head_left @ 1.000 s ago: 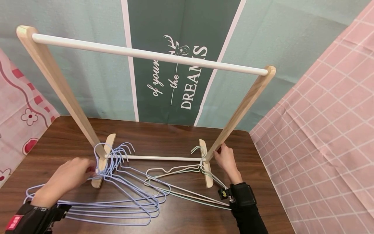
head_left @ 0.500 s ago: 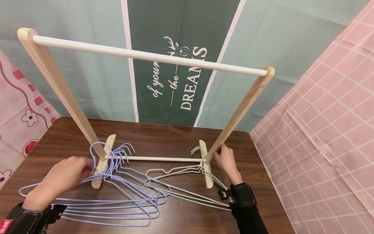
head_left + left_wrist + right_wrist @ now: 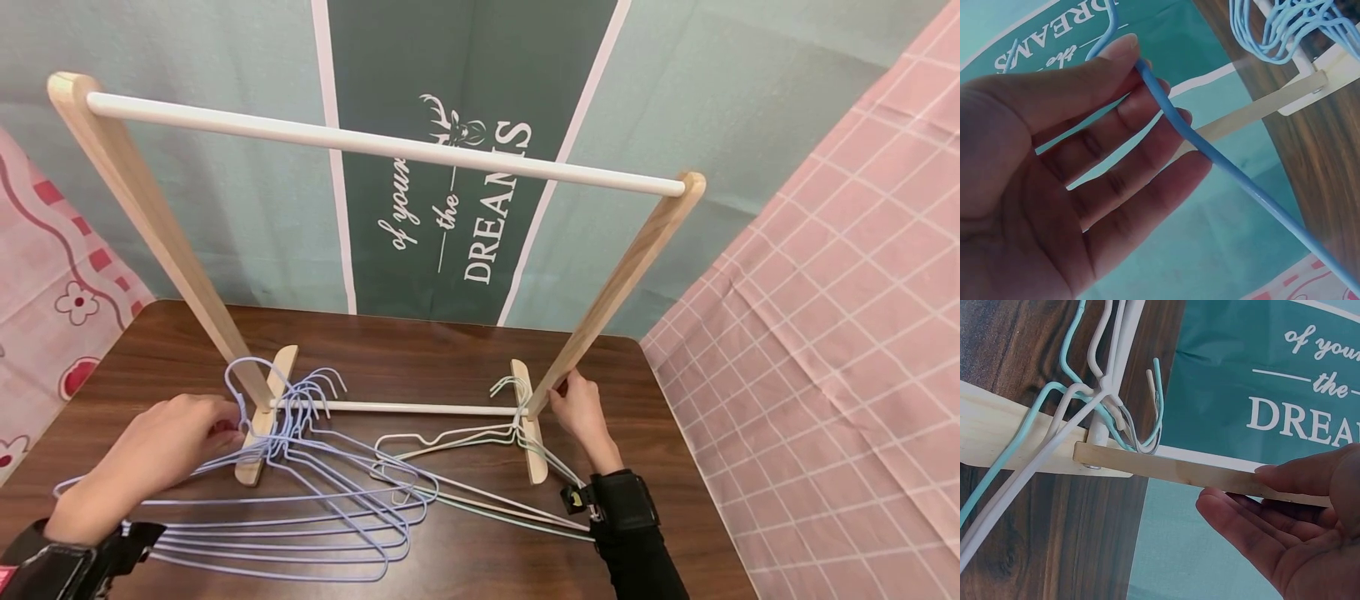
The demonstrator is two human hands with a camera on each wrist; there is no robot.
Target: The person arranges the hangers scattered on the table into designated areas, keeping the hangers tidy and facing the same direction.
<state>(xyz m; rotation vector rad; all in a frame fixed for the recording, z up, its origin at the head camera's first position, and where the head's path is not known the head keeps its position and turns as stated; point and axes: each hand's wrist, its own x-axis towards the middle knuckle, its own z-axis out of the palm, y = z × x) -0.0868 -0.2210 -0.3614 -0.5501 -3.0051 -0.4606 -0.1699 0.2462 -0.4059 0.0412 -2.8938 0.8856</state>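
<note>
Shifted toward nine o'clock, one blue hanger (image 3: pixel 1254 194), probably light and stiff, sits at eight o'clock, the left hand (image 3: pixel 157 447) pinching it sensibly below the hook (image 3: pixel 1112 26); farther, at four o'clock, the right hand (image 3: pixel 583 412) grips the wooden upright (image 3: pixel 613 292)

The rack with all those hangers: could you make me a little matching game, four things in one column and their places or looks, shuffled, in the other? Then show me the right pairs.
Things:
1. Upper bar
2. Blue hangers
3. Pale hangers
4. Table

Places or looks, as the head view shows them:
A. Bunched by the left end of the lower bar
B. Dark brown with wood grain
C. White, with nothing hung on it
D. Bunched by the lower bar's right end

Pairs: 1-C, 2-A, 3-D, 4-B
</note>
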